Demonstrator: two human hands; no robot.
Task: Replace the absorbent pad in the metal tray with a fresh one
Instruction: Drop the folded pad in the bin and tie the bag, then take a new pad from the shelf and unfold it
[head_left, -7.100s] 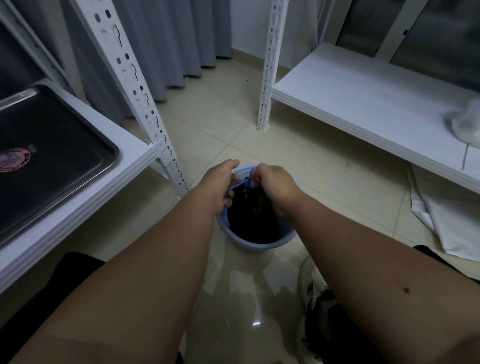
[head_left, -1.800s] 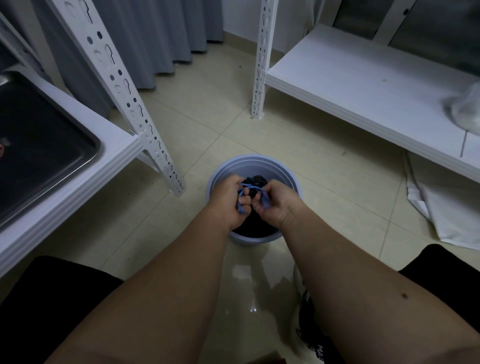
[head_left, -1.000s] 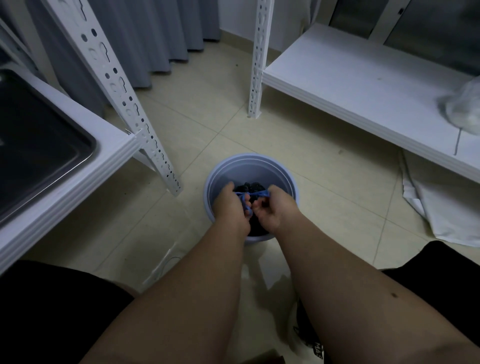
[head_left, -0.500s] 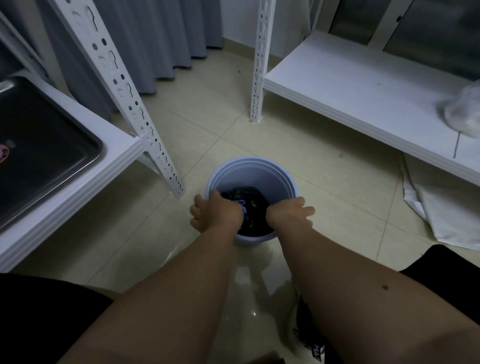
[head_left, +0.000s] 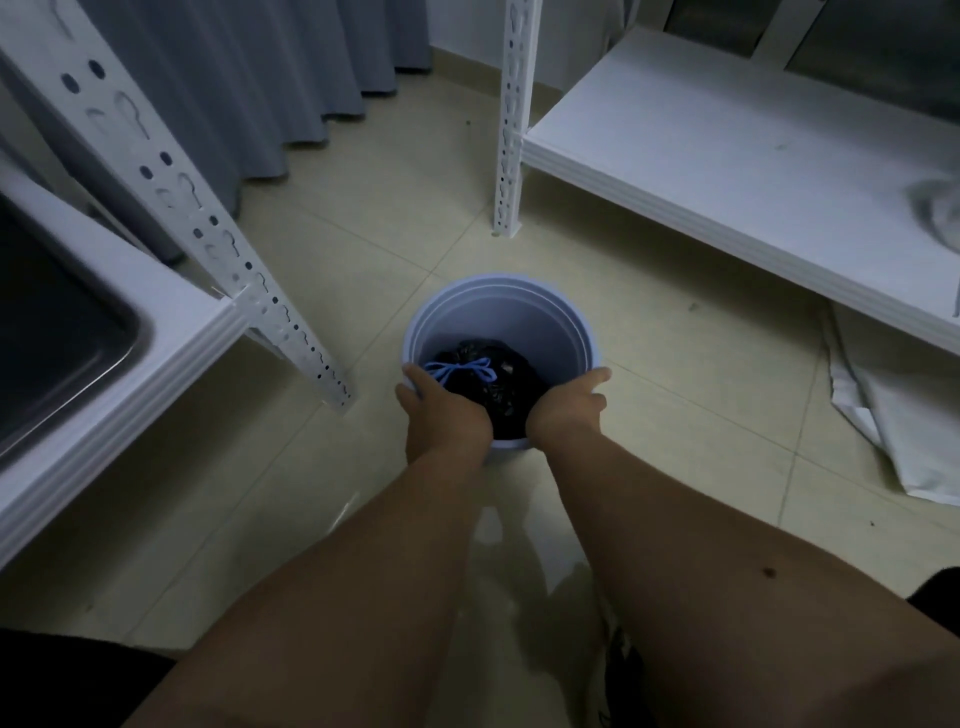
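Metal tray on the left shelf looks stiff, best lifted by its rim, while left hand and right hand grip the bin rim.

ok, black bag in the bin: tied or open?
Tied. The black bag sits low inside the bin, neck bunched, blue drawstring knotted in a bow on top.

The metal tray is cut off at the left edge.
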